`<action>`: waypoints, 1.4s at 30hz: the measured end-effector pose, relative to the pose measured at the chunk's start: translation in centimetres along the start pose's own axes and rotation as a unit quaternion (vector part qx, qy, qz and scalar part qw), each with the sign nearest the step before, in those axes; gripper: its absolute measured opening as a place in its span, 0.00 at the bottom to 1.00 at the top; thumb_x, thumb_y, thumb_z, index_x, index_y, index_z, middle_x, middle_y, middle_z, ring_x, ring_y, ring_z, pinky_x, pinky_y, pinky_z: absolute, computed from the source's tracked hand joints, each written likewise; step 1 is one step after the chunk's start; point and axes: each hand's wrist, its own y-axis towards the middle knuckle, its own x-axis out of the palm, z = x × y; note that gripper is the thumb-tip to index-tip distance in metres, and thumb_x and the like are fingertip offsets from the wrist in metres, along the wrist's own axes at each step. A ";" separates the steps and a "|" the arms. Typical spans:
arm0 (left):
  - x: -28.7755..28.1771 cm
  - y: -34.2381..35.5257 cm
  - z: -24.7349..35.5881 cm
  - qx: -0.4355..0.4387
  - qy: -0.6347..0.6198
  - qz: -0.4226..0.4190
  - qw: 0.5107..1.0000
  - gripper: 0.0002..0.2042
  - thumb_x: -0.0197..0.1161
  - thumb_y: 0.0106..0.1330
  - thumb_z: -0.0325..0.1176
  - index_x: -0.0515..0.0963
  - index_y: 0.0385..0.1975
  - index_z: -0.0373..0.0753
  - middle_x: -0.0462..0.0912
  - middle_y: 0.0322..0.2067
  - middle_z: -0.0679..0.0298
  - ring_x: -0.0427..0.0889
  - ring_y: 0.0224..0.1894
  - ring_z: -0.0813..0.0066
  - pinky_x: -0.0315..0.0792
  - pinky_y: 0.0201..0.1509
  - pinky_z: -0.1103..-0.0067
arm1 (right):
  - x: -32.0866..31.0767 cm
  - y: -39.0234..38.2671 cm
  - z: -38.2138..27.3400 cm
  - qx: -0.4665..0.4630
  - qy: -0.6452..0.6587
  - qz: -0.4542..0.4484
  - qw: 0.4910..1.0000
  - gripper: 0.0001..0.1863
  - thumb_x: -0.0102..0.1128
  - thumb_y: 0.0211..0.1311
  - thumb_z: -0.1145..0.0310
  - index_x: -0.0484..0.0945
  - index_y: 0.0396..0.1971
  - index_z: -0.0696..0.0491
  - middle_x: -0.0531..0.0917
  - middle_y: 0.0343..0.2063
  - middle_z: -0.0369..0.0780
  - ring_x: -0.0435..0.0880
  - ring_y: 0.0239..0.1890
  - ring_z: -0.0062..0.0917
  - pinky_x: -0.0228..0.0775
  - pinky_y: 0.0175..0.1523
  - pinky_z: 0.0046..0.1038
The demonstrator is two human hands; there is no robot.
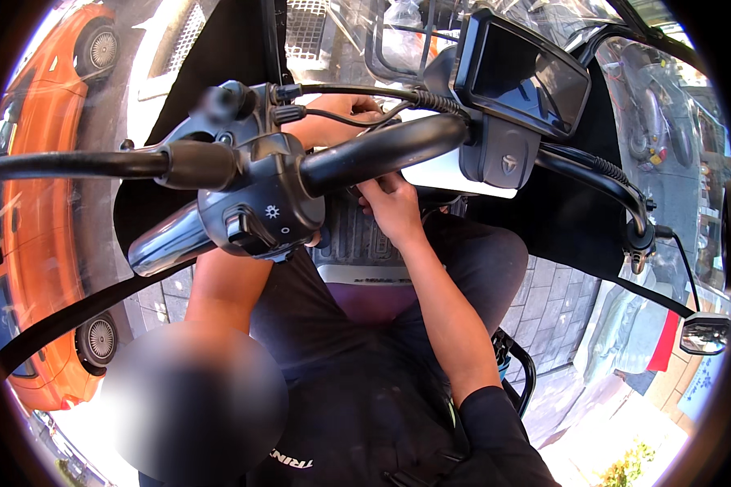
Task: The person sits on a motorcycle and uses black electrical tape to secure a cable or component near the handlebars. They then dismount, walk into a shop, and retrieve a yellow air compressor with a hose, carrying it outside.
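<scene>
An orange car (pixel 46 207) stands along the left side, outside the scooter's black sheet (pixel 556 219). The person sits low in a dark shirt (pixel 374 390) and dark trousers (pixel 487 252), knees apart, with grey paving (pixel 544 316) to the right. Above the lap, the black handlebar (pixel 390 152) bends across the upper middle; its left end carries a bulky switch block (pixel 260 191) and a shiny grip (pixel 170 239), which no hand holds. A dark display (pixel 528 77) is mounted at its middle, tilted, with a white panel (pixel 455 175) just below. The ribbed floorboard (pixel 365 239) lies between the knees.

The right hand (pixel 394 209) is below the bar, left of the panel, its fingers bent and close together, more narrow than spread. They reach to a dark part (pixel 352 192) just under the bar; whether they grip it or only touch it, I cannot tell. The left hand (pixel 341 107) is beyond the bar, behind thin black cables (pixel 341 120), its fingers curled inward; the bar and cables hide much of it, so I cannot tell how far open it is or what it holds. A small mirror (pixel 704 334) is at the far right.
</scene>
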 end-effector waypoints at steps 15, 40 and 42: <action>0.1 -0.4 3.6 -0.033 0.099 0.052 0.993 0.15 0.67 0.69 0.42 0.82 0.43 0.34 0.87 0.36 0.55 0.84 0.38 0.67 0.76 0.45 0.72 | 0.7 -1.1 -2.3 -0.206 -0.231 0.021 0.951 0.34 0.72 0.58 0.56 0.75 0.61 0.59 0.86 0.48 0.50 0.89 0.45 0.42 0.81 0.53 0.34; -0.4 2.7 -1.5 -0.201 0.029 -0.129 0.971 0.25 0.64 0.72 0.43 0.75 0.63 0.33 0.85 0.49 0.56 0.83 0.47 0.75 0.76 0.50 0.78 | -2.0 0.6 -3.2 -0.349 -0.419 0.062 0.836 0.31 0.74 0.49 0.57 0.80 0.52 0.58 0.78 0.58 0.51 0.78 0.58 0.49 0.74 0.60 0.45; -0.4 2.9 -1.7 -0.207 0.031 -0.132 0.969 0.25 0.64 0.72 0.44 0.76 0.62 0.34 0.86 0.48 0.56 0.84 0.46 0.75 0.76 0.49 0.78 | -2.1 0.7 -3.1 -0.360 -0.416 0.065 0.832 0.32 0.74 0.48 0.57 0.80 0.53 0.58 0.78 0.58 0.51 0.78 0.58 0.49 0.73 0.60 0.46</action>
